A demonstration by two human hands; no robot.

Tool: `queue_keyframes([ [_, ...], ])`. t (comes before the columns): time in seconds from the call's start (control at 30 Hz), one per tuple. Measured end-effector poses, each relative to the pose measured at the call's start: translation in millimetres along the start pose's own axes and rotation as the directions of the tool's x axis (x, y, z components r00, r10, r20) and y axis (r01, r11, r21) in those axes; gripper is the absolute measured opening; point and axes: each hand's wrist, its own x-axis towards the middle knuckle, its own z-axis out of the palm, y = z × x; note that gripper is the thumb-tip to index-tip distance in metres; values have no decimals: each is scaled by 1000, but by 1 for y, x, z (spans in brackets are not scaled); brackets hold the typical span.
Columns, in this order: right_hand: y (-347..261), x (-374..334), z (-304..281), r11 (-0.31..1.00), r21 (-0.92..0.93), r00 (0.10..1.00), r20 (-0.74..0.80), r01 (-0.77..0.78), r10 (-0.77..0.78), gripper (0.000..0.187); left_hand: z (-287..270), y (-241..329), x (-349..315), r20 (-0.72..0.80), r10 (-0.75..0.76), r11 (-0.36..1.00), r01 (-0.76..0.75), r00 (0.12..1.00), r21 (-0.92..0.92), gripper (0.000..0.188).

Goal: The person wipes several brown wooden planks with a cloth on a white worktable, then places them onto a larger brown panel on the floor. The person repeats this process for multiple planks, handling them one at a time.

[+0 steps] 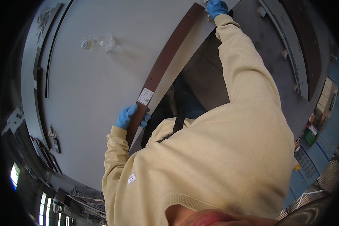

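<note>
A long, dark brown flat strip (166, 60) lies slantwise along the edge of the light grey table (90, 83). My blue-gloved left hand (127, 116) wraps round its near end, thumb side above and fingertips curled at the right edge. Just beyond that hand, a white printed label (145, 96) is stuck on the strip. My right hand (217, 7), also gloved in blue, reaches to the strip's far end at the picture's top. Its fingers are closed over a crumpled whitish rag (208, 16), only bits of which show.
A clear plastic bottle (100, 43) lies on the table left of the strip. Long dark profiles (37, 81) run along the table's left side. To the right, past a dark floor (203, 77), another long brown-and-grey panel (295, 45) stands. Boxes (325, 98) sit farther right.
</note>
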Motion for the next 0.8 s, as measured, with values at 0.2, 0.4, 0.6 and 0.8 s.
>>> queue_keyframes([
  [0.2,-22,-97,38,568,-5,540,-304,823,-785,32,12,14,1,16,3,999,-2,1000,-38,76],
  [0.4,3,-165,107,328,23,329,-42,944,-943,35,4,8,9,15,7,1000,-6,1000,-31,76],
  [0.6,-2,-125,76,605,-60,596,-120,794,-794,29,0,9,11,35,45,999,-44,998,-30,71],
  [0.8,-19,-201,68,406,-39,407,71,913,-910,22,-10,-3,12,17,-3,1000,3,1000,-17,77],
])
